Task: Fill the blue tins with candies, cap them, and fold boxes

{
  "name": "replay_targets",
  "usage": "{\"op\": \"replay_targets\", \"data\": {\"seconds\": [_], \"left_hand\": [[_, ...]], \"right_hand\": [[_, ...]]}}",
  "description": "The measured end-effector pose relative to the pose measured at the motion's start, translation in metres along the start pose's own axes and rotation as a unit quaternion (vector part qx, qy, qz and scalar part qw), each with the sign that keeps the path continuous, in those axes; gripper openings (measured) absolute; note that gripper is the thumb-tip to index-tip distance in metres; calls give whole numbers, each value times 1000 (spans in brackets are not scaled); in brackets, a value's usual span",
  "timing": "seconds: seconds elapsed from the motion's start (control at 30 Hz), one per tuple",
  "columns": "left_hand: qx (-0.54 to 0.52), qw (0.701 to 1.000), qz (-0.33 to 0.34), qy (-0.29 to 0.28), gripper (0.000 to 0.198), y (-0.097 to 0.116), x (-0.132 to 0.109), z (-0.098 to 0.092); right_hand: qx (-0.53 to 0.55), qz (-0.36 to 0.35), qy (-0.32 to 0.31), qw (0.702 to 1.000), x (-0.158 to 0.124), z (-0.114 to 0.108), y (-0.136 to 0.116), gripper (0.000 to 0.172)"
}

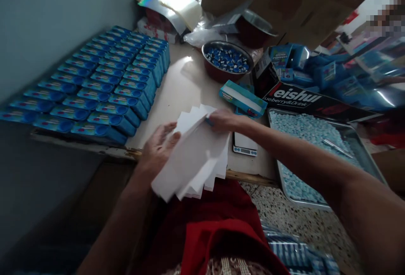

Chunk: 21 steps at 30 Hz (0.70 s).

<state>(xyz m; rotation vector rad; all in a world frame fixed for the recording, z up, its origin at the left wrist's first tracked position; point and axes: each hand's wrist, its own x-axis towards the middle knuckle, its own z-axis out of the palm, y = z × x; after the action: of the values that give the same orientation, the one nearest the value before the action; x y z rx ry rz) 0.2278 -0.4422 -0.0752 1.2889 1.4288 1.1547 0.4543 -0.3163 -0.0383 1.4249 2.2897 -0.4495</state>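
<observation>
A fanned stack of white paper sheets (193,152) lies at an angle over the table's front edge, its lower corners jutting beyond it. At its upper end, my right hand (221,120) is closed on the sheets; a small blue bit shows at the blurred fingertips. Along the left side of the stack is my left hand (158,145), its thumb and fingers apart, the thumb touching the paper edge. Just right of the paper sits a small digital scale (245,144), partly covered by my right forearm. A flattened blue candy box (243,98) lies behind that forearm.
Rows of filled blue boxes (104,85) stand at the left by the wall. A metal bowl (228,62) holds blue-wrapped candies. At right are a black carton (303,98) of blue packs and a metal tray (281,178) of pale blue candies with a scoop.
</observation>
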Motion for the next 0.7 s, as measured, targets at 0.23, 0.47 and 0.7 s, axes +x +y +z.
{"op": "replay_targets", "data": {"seconds": [0.23,0.47,0.7], "left_hand": [[196,939,34,279,47,-11,-63,-54],[-38,941,-126,312,53,-47,-124,2],[-84,941,-107,310,61,-23,-89,24]], "right_hand": [[262,33,-324,909,-116,20,41,51],[65,-28,203,977,-61,-8,-42,48],[101,-245,19,964,16,-18,-93,40]]}}
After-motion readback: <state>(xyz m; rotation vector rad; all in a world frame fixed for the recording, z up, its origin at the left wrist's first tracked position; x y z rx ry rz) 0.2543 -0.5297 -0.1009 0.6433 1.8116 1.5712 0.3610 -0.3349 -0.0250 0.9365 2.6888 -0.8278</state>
